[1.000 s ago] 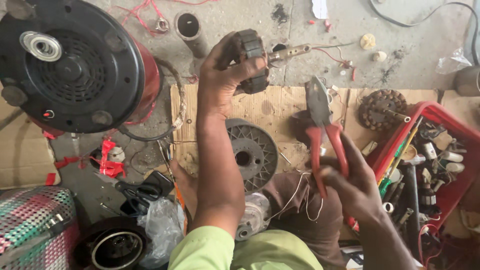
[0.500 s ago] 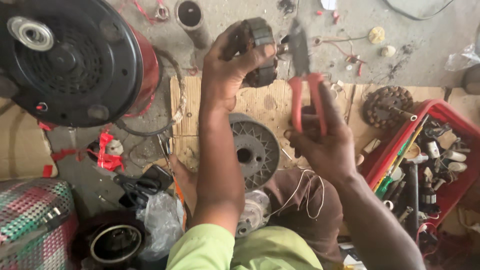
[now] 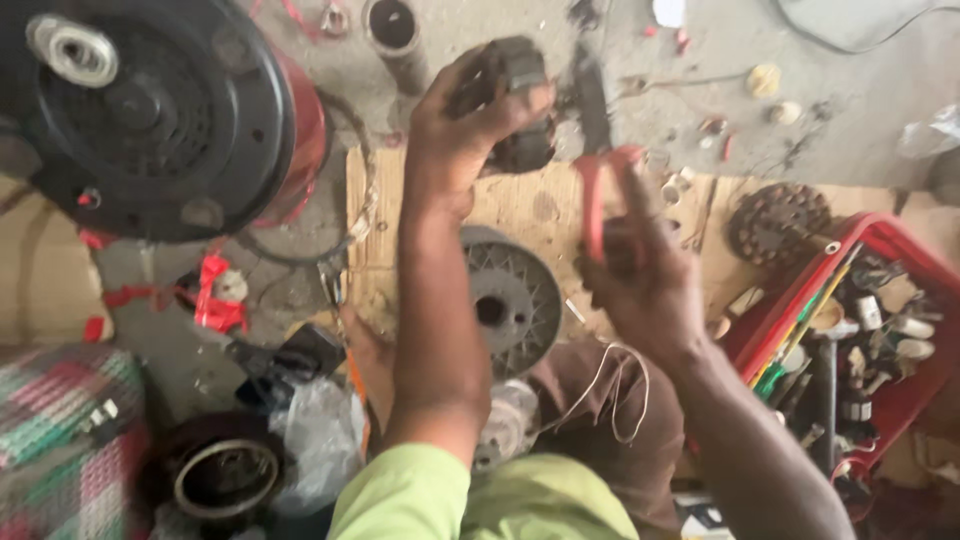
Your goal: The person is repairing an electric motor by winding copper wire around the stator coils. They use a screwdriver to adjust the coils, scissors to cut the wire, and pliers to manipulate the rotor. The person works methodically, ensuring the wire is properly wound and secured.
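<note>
Both arms extend forward from the lower edge of the view, forearms bare below light green sleeves. The left hand point(image 3: 470, 125) is raised highest, wrist straight, fingers and thumb curled closed around a dark motor part point(image 3: 510, 100). The right hand point(image 3: 640, 275) sits lower and nearer the body, back toward the camera, fingers wrapped on the red handles of pliers point(image 3: 597, 165) pointing upward. The hands are near each other, not touching.

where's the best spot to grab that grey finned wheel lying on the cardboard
Probably by its outer rim, from above: the grey finned wheel lies flat on the cardboard, rim exposed on its right side, while the left forearm crosses its left edge.
</note>
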Available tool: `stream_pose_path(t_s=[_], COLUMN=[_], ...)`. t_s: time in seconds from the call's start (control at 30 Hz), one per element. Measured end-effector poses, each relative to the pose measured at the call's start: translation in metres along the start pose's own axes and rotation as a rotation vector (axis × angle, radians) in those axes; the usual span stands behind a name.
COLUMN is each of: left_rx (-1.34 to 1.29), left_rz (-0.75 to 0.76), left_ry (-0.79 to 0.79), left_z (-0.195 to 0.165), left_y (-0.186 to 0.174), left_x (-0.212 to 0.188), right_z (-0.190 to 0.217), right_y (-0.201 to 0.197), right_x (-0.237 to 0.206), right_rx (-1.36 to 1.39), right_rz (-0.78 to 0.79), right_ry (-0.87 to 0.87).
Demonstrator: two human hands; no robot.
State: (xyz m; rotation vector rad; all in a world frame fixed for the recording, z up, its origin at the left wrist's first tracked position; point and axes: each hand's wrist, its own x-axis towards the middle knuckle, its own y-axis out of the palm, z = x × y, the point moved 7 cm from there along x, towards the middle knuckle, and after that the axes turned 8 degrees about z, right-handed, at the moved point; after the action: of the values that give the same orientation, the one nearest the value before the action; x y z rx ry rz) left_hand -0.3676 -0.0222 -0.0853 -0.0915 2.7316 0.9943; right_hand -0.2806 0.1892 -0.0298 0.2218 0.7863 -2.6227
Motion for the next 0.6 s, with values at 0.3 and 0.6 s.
stream_pose_path(t_s=[0.3,0.6], left_rx=[0.055,0.043], left_rz=[0.006,0.059], left_ry=[0.036,0.058], left_z=[0.004,0.005], left_y=[0.001,-0.002], left_x=[0.0,-0.002], right_z=[0.008,0.002], right_y=[-0.008,-0.006], right_x=[-0.007,-0.006], right_rx=[0.155,0.114], right_rz=[-0.009,0.009], right_ry=[0.139,0.184])
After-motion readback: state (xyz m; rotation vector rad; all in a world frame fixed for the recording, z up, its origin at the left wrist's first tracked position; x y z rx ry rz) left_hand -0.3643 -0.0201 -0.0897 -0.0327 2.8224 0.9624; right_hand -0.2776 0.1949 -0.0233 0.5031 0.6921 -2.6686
